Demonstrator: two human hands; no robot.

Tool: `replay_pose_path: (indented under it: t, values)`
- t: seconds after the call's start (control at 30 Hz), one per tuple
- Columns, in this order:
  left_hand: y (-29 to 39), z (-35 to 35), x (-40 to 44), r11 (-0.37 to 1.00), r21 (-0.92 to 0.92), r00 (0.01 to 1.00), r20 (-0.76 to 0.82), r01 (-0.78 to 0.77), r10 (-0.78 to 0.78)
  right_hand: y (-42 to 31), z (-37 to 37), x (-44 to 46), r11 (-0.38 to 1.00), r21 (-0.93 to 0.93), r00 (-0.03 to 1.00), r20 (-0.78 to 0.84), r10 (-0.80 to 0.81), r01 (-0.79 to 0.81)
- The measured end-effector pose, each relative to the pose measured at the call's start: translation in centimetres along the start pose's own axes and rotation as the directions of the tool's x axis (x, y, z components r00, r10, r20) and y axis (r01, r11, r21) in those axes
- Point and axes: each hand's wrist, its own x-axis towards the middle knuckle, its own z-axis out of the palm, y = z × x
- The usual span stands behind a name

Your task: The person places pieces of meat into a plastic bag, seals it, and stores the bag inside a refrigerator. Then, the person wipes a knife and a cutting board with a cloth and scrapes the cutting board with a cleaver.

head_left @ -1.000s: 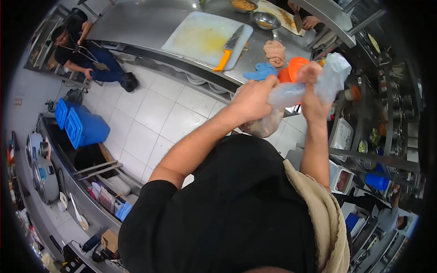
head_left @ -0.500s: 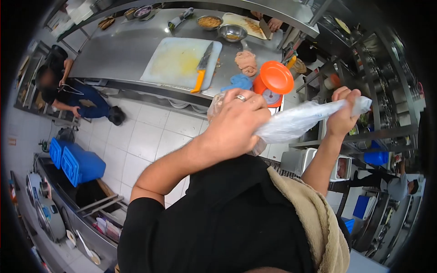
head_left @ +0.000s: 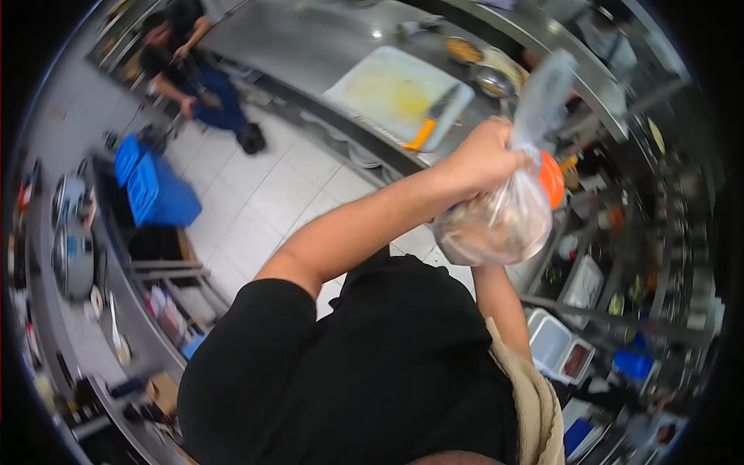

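Note:
My left hand (head_left: 488,159) is closed around the gathered neck of a clear plastic bag (head_left: 496,229). The bag's full lower part hangs below the fist, with pale, brownish contents that I cannot identify. Its loose end sticks up above the hand, blurred. My right forearm (head_left: 500,302) rises behind the bag, and the bag hides that hand. Just behind the bag shows part of an orange scale (head_left: 552,180). On the steel counter beyond lies a white cutting board (head_left: 376,89), with an orange-handled knife (head_left: 422,134) on its right side.
Metal bowls (head_left: 493,80) stand at the counter's far side. A person (head_left: 209,89) in dark clothes is at the upper left. Blue bins (head_left: 163,194) stand on the left. Metal shelving (head_left: 620,256) and white containers (head_left: 548,341) are on the right.
The bag was stretched sideways between both hands; now it hangs upright from my left hand. My right hand has left the bag's end and gone behind it. The view has turned and shifted.

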Motion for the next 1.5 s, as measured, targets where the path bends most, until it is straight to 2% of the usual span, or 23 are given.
replay_pose_path:
  t: [0.1,0.13,0.23,0.37,0.4,0.5,0.53,0.6,0.67,0.73,0.8,0.83,0.87,0.9,0.93,1.03,1.07,1.17,1.2,1.3,1.4,1.47,1.5]
  values:
    - [-1.5,-4.2,0.2,0.96,-0.281,0.965,-0.245,0.019,-0.091,2.6,0.2,1.5,0.983,0.113,0.989,0.04,0.14,-0.143]
    - [-2.5,-4.9,-0.1,0.901,-0.432,0.951,-0.293,-0.039,-0.1,3.0,-0.2,1.5,0.974,0.148,0.985,0.042,0.165,-0.169]
    - [-5.0,-6.7,-0.8,0.822,-0.53,0.903,-0.426,-0.206,-0.048,4.5,-1.4,1.6,0.933,0.285,0.975,0.035,0.219,-0.22]
    - [-5.0,-7.9,-1.9,0.915,-0.187,0.791,-0.582,-0.358,0.191,3.7,2.0,2.4,0.975,0.122,0.977,-0.085,0.194,-0.183]
    - [-4.2,-8.4,-2.8,0.97,0.042,0.797,-0.563,-0.239,0.22,2.7,3.2,2.5,0.98,0.049,0.973,-0.117,0.199,-0.195]
    - [-4.8,-8.6,-2.5,0.804,0.492,0.662,-0.485,-0.333,0.572,-0.7,5.7,2.5,0.969,-0.24,0.98,-0.197,0.0,-0.048]
    - [-5.0,-8.9,-2.6,0.762,0.546,0.682,-0.411,-0.348,0.606,-2.6,6.6,3.2,0.98,-0.201,0.954,-0.297,-0.052,-0.009]
    - [-5.2,-9.8,-3.7,0.666,0.635,0.72,-0.239,-0.392,0.651,-5.0,5.9,4.5,0.938,-0.345,0.933,-0.342,-0.11,-0.016]
    - [-4.5,-10.7,-4.9,0.593,0.667,0.722,-0.119,-0.45,0.682,-5.6,5.4,6.2,0.893,-0.45,0.917,-0.355,-0.18,0.001]
    - [-4.5,-11.2,-5.8,0.614,0.636,0.729,-0.115,-0.468,0.675,-5.3,5.4,7.6,0.88,-0.475,0.916,-0.339,-0.214,0.029]
    - [-4.5,-11.5,-6.5,0.629,0.645,0.786,-0.07,-0.434,0.615,-4.1,6.7,9.2,0.867,-0.494,0.868,-0.402,-0.292,0.062]
    - [-4.5,-11.3,-6.7,0.636,0.623,0.77,-0.082,-0.456,0.632,-4.0,6.9,9.7,0.858,-0.506,0.84,-0.429,-0.333,0.081]
    - [-4.5,-11.1,-7.0,0.643,0.601,0.755,-0.097,-0.475,0.648,-4.3,6.6,9.8,0.865,-0.496,0.901,-0.342,-0.268,0.069]
    - [-4.6,-11.3,-7.1,0.649,0.581,0.741,-0.114,-0.491,0.662,-4.3,6.6,10.0,0.868,-0.491,0.904,-0.334,-0.268,0.076]
    - [-5.0,-11.9,-7.2,0.716,0.524,0.797,-0.111,-0.461,0.594,-4.0,6.8,10.5,0.871,-0.485,0.908,-0.326,-0.265,0.08]
    - [-5.6,-13.4,-5.7,0.596,0.615,0.717,-0.07,-0.517,0.694,-4.2,6.4,11.9,0.855,-0.508,0.924,-0.27,-0.27,0.101]
    - [-5.7,-13.8,-5.1,0.647,0.57,0.718,-0.136,-0.506,0.682,-4.3,6.2,12.7,0.826,-0.55,0.915,-0.261,-0.308,0.122]
    - [-5.1,-16.3,-2.4,0.637,0.672,0.772,-0.151,-0.378,0.618,-4.6,5.6,15.4,0.707,-0.699,0.864,-0.286,-0.414,0.107]
    - [-4.8,-16.9,-1.2,0.655,0.662,0.778,-0.169,-0.365,0.605,-5.1,5.1,16.3,0.697,-0.715,0.865,-0.316,-0.389,0.052]
    - [-4.7,-18.5,2.3,0.639,0.675,0.747,-0.194,-0.368,0.635,-6.1,4.2,19.1,0.699,-0.703,0.844,-0.291,-0.45,0.131]
    - [-6.0,-20.3,5.9,0.682,0.673,0.761,-0.273,-0.286,0.589,-7.1,0.5,22.3,0.678,-0.732,0.85,-0.308,-0.427,0.075]
    - [-8.3,-23.2,7.6,0.551,0.829,0.814,-0.249,-0.102,0.525,-7.3,-2.6,24.8,0.622,-0.783,0.883,-0.283,-0.376,0.014]
    - [-9.6,-24.6,8.9,0.457,0.889,0.833,-0.24,-0.017,0.498,-6.6,-4.6,26.4,0.602,-0.794,0.876,-0.225,-0.426,0.089]
